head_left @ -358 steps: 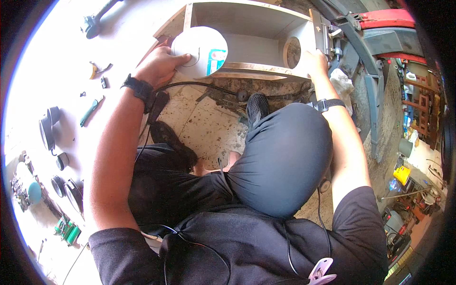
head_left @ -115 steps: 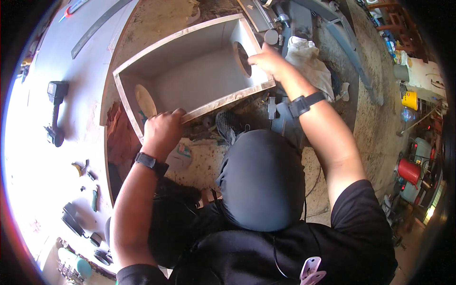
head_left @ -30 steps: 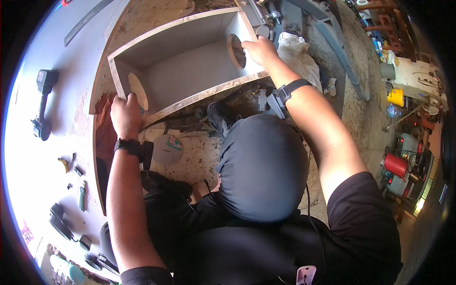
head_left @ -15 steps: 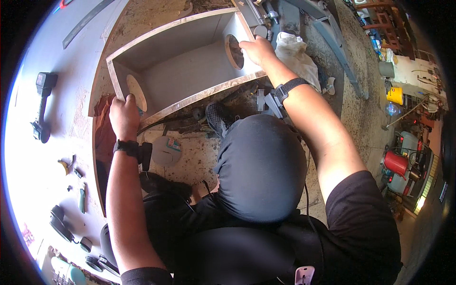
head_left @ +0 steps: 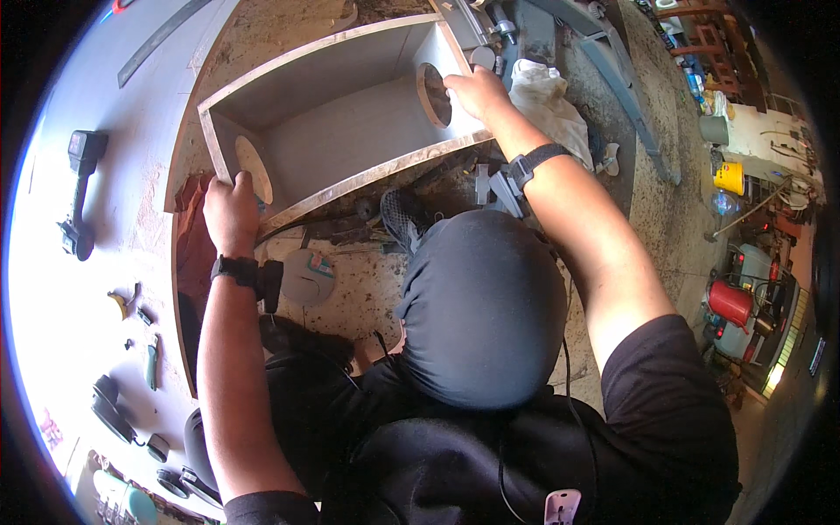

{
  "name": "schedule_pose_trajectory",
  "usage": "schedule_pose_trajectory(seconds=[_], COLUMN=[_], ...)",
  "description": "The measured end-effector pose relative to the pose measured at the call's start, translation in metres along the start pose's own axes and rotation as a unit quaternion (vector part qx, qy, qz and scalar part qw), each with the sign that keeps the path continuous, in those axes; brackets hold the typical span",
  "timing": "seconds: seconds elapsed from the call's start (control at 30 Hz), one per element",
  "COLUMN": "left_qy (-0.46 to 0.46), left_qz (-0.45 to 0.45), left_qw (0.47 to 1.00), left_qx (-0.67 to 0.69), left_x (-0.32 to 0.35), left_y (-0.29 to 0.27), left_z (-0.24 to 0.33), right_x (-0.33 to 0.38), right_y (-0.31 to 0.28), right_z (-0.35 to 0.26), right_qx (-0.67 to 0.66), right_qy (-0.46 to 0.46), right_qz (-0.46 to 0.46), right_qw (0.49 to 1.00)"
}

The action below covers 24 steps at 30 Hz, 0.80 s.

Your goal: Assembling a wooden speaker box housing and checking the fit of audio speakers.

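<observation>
A grey open-fronted wooden box point(head_left: 337, 131) with raw, pale edges lies tilted in front of me, its right end farther away than its left. Each end panel has a round hole cut through it. My left hand point(head_left: 232, 210) is closed round the near corner of the left end, beside that hole. On the right end panel, my right hand point(head_left: 479, 94) grips the edge, with the thumb reaching toward the other hole. A black strap circles each wrist. The fingers on the outer sides of the panels are mostly hidden.
A white board point(head_left: 131, 201) on the left bears a cordless power tool point(head_left: 80, 194), a green-handled knife point(head_left: 152, 361) and headphones point(head_left: 112, 409). Below the box sits a round pale disc point(head_left: 307, 277). A white cloth point(head_left: 547, 105) and a grey metal frame point(head_left: 626, 87) lie right of it.
Almost nothing differs. Both hands keep their hold on the box, and the whole view has shifted very slightly.
</observation>
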<state>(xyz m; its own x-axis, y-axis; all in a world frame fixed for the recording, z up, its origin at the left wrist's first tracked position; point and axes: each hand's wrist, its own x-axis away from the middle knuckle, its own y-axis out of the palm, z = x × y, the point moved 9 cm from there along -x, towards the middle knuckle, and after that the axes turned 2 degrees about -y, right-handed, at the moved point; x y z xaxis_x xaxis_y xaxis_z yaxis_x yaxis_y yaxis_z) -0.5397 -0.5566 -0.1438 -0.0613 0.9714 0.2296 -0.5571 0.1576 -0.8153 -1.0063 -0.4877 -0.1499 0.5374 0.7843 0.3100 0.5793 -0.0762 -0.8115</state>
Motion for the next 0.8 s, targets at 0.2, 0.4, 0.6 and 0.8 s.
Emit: schedule_pose_trajectory(seconds=[0.2, 0.4, 0.6, 0.8], left_qy=[-0.001, 0.001, 0.006, -0.005], left_qz=[0.0, 0.003, 0.007, -0.008], left_qw=[1.0, 1.0, 1.0, 1.0], left_qx=[0.014, 0.022, -0.004, 0.019], left_x=[0.0, 0.003, 0.004, -0.001], left_y=[0.002, -0.002, -0.003, 0.002], left_z=[-0.001, 0.002, 0.007, -0.005], right_x=[0.001, -0.001, -0.008, 0.006], right_y=[-0.003, 0.0, 0.003, -0.002], right_z=[-0.004, 0.004, 0.007, -0.004], right_qx=[0.004, 0.009, 0.013, 0.001], right_qy=[-0.01, 0.009, 0.006, 0.009], right_qz=[-0.002, 0.003, 0.003, 0.0], right_qw=[1.0, 1.0, 1.0, 1.0])
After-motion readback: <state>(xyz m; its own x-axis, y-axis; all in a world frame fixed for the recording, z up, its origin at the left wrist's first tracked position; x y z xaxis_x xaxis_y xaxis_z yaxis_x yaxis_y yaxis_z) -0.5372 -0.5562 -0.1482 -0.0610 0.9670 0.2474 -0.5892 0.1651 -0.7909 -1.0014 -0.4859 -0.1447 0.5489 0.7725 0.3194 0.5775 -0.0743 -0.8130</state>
